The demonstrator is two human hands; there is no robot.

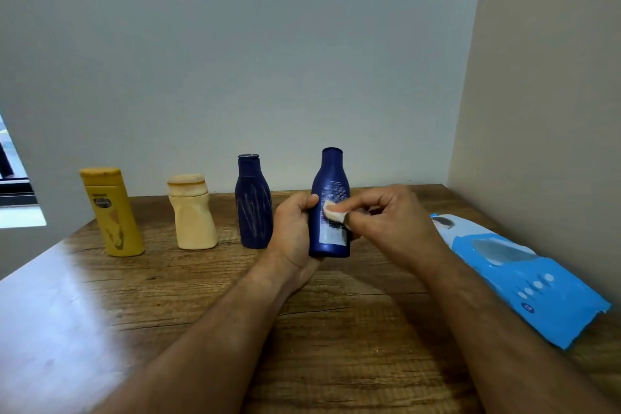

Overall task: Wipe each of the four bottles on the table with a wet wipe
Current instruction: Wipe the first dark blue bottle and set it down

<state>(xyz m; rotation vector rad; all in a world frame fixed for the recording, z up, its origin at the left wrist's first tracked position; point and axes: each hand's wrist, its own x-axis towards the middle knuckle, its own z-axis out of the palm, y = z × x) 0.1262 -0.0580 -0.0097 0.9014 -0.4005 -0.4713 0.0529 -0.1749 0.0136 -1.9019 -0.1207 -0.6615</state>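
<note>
My left hand grips a blue bottle upright just above the wooden table, its printed label facing me. My right hand pinches a small folded white wet wipe and presses it against the label. To the left stand three more bottles in a row: a dark blue bottle with pale streaks, a cream bottle with a dirty cap, and a yellow bottle with smears on its front.
A blue wet-wipe pack lies flat on the table at the right, close to the beige side wall. A grey wall stands right behind the bottles. A window edge shows at the far left.
</note>
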